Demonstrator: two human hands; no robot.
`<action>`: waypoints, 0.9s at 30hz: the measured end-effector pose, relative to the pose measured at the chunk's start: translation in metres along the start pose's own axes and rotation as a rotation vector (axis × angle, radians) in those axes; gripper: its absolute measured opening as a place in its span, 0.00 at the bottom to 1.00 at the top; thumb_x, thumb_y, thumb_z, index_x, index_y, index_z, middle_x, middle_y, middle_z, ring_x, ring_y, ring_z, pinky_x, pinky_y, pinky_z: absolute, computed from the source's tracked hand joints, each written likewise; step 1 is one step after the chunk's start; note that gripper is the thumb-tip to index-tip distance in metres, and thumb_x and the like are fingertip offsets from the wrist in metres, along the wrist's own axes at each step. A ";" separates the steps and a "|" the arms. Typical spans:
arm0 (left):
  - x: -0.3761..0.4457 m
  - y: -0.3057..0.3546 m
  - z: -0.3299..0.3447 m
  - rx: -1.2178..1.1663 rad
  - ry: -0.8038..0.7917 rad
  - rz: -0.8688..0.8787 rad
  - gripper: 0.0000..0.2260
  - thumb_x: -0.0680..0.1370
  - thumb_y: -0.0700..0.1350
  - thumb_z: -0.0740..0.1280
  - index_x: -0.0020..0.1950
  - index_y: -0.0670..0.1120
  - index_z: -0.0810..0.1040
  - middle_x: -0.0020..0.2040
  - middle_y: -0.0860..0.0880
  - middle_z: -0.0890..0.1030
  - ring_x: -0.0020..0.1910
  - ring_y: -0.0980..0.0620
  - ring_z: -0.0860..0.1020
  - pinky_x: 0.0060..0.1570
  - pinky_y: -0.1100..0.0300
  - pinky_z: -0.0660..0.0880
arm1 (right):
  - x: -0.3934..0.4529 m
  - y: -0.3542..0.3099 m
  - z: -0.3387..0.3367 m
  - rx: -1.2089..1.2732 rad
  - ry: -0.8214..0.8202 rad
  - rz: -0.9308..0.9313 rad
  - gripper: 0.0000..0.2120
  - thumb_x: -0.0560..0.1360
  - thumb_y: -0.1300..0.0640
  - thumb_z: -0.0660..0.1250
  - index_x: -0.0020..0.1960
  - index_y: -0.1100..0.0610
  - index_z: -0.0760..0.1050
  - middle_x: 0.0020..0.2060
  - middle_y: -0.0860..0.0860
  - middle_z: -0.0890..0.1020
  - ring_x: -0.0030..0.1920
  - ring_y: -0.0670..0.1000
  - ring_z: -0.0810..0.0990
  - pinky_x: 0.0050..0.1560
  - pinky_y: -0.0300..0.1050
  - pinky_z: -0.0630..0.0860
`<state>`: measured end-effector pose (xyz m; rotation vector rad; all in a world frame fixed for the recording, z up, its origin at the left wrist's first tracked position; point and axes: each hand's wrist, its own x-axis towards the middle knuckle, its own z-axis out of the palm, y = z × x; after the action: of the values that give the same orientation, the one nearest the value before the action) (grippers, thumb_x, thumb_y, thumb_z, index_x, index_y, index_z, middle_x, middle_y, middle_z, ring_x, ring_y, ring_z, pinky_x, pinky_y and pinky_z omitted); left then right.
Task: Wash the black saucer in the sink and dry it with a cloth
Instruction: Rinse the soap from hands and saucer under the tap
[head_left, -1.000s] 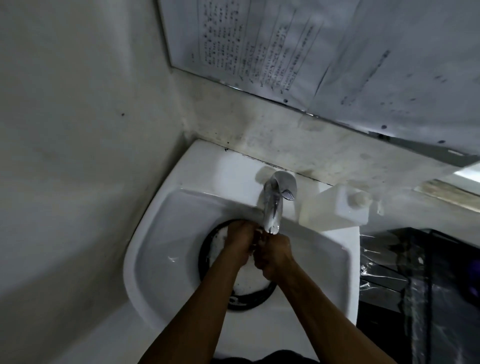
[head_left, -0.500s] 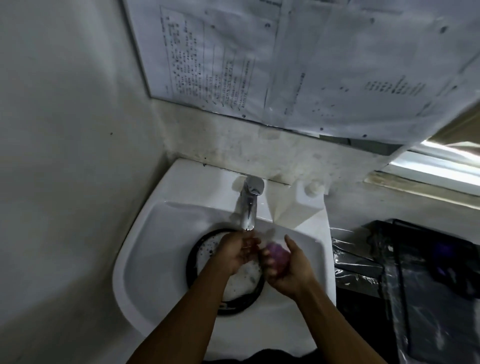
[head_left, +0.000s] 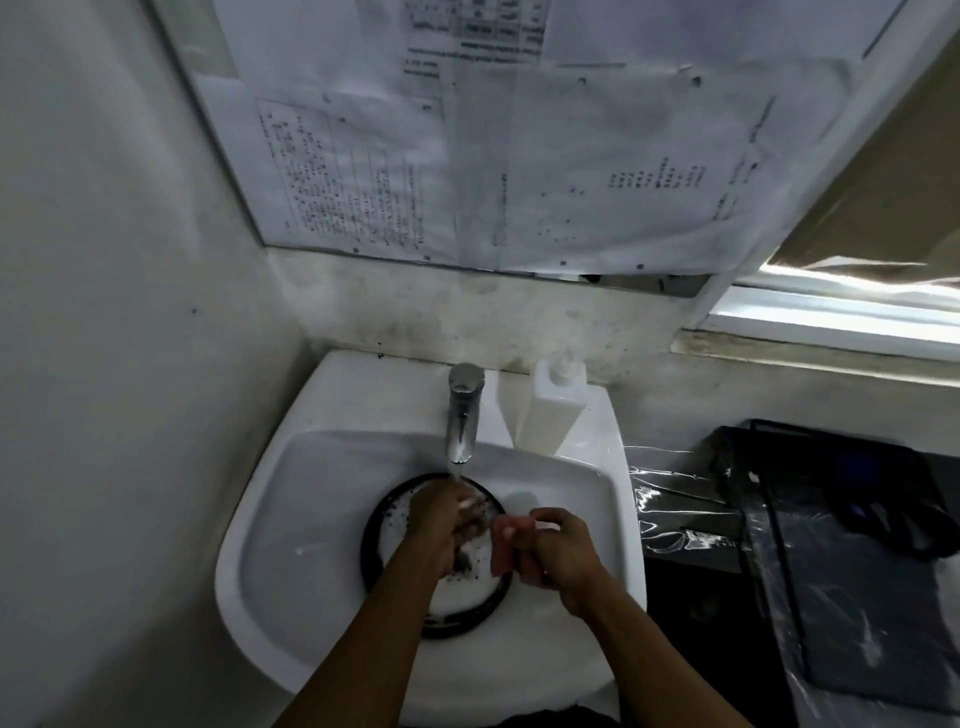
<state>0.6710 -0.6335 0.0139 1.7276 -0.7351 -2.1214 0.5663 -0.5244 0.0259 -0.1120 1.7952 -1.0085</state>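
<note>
sink (head_left: 270, 525): white glazed ceramic basin, rounded front, wet and glossy, set in the corner against a stained wall.
saucer (head_left: 382, 519): round, black rim, lies flat on the basin floor under the spout; middle covered in white suds with dark specks.
tap (head_left: 462, 415): chrome cylinder, round top, spout angled down; thin stream of water running from it.
bottle (head_left: 553, 410): white plastic, boxy, pump-style top, stands on the sink's back ledge just right of the tap.
papers (head_left: 519, 171): printed sheets, thin, overlapping, fixed above the sink.
counter (head_left: 857, 597): right of the sink, dark items under crinkled clear plastic film.
left hand (head_left: 447, 525): forearm comes in from below, hand over the saucer's middle, directly under the stream. Fingers bent downward onto the sudsy surface; cannot tell whether the grip is clamped on anything, detail is blurred.
right hand (head_left: 550, 548): over the saucer's right edge, just beside the left hand. Fingers curled, grip clamped on a small pinkish object (head_left: 501, 545), thumb on top; what the object is can't be made out.
saucer vs grip: saucer rests in the sink, not lifted; the left hand touches its centre, the right hand hovers above its right rim.
</note>
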 end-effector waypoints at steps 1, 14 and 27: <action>-0.003 0.002 0.003 -0.037 -0.010 0.023 0.07 0.78 0.40 0.65 0.42 0.41 0.78 0.32 0.47 0.80 0.33 0.49 0.76 0.31 0.60 0.74 | 0.001 0.001 -0.002 0.028 0.017 -0.010 0.20 0.70 0.63 0.76 0.58 0.60 0.74 0.41 0.58 0.82 0.35 0.53 0.81 0.29 0.42 0.76; -0.061 0.110 0.031 0.242 0.100 0.373 0.15 0.77 0.52 0.69 0.39 0.41 0.79 0.33 0.44 0.80 0.29 0.49 0.75 0.30 0.61 0.67 | 0.008 -0.010 0.000 0.099 0.001 -0.089 0.03 0.75 0.61 0.68 0.48 0.59 0.78 0.33 0.57 0.79 0.27 0.53 0.76 0.31 0.46 0.76; -0.048 0.071 0.006 0.437 0.061 0.504 0.13 0.80 0.48 0.66 0.46 0.39 0.83 0.40 0.42 0.84 0.36 0.48 0.82 0.22 0.67 0.67 | 0.011 -0.004 0.009 -0.251 0.090 -0.391 0.20 0.72 0.65 0.69 0.63 0.57 0.72 0.52 0.56 0.82 0.49 0.53 0.82 0.43 0.44 0.80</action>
<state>0.6704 -0.6653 0.0942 1.5623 -1.5183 -1.6377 0.5664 -0.5379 0.0196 -0.6006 2.0229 -1.0636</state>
